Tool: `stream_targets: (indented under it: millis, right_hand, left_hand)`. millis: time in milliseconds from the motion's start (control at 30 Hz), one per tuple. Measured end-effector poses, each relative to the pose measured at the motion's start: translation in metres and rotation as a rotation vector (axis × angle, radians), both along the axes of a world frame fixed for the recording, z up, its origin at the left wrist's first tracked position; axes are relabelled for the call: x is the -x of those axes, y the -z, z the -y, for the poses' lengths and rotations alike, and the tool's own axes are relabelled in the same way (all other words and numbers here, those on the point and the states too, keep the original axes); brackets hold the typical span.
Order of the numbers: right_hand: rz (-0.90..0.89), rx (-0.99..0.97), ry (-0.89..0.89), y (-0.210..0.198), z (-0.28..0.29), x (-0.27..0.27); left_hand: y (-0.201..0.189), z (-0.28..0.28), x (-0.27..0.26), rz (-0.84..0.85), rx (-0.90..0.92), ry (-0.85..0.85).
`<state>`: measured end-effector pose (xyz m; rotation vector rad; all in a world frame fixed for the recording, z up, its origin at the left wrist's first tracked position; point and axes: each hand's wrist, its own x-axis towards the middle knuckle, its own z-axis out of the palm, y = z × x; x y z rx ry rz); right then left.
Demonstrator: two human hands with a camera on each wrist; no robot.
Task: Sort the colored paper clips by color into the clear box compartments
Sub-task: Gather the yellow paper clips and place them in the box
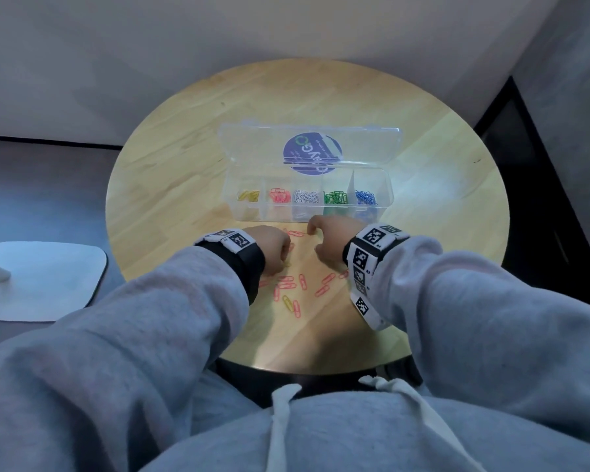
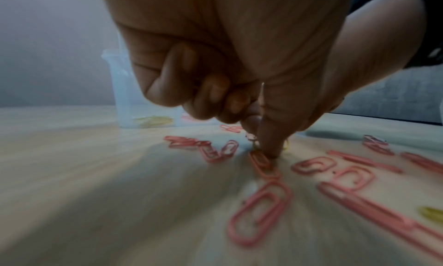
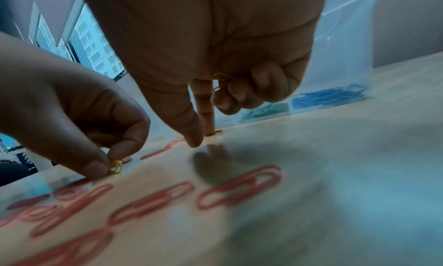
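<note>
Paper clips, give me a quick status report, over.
Left hand pinches a yellow clip on the table. Right hand fingers a yellow clip too. Pink clips loose near the clear box. Nothing in the way.

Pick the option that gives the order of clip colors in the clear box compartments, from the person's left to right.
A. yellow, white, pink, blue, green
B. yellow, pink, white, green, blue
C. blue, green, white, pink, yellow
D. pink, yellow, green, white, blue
B: in the head view the clear box holds yellow clips, then pink clips, white clips, green clips and blue clips, left to right.
</note>
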<state>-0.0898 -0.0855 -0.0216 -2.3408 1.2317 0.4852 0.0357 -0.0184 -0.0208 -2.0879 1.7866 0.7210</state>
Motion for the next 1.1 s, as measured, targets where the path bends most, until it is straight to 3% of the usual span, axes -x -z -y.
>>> stream_targets:
  millis: [133,333,433,567,700,900,1100]
  right_hand:
    - [0.013,0.011,-0.022,0.003,0.001,0.003]
    - [-0.034,0.004,-0.013,0.005,-0.005,0.007]
    - [0.041,-0.021,0.055,0.006,-0.01,0.011]
    - [-0.039,-0.035,0.027,0.004,-0.016,0.011]
    - [-0.069,-0.07,0.059,0.008,-0.019,0.015]
    - [0.088,-0.157,0.22,0.002,-0.017,0.027]
    - [0.314,-0.411,0.448,-0.004,-0.008,0.035]
  left_hand:
    - [0.001,-0.004,-0.008,-0.147,0.014,-0.12]
    - [-0.011,-0.008,-0.019,-0.705,-0.037,-0.459]
    - [-0.012,-0.011,-0.018,-0.897,-0.047,-0.601]
    - [-0.014,-0.014,-0.014,-1.069,-0.092,-0.731]
    - [-0.015,-0.018,-0.008,-0.959,-0.162,-0.71]
    - [-0.016,-0.024,0.007,-0.276,-0.076,-0.071]
    - [-0.008,-0.021,0.023,-0.099,-0.138,0.197]
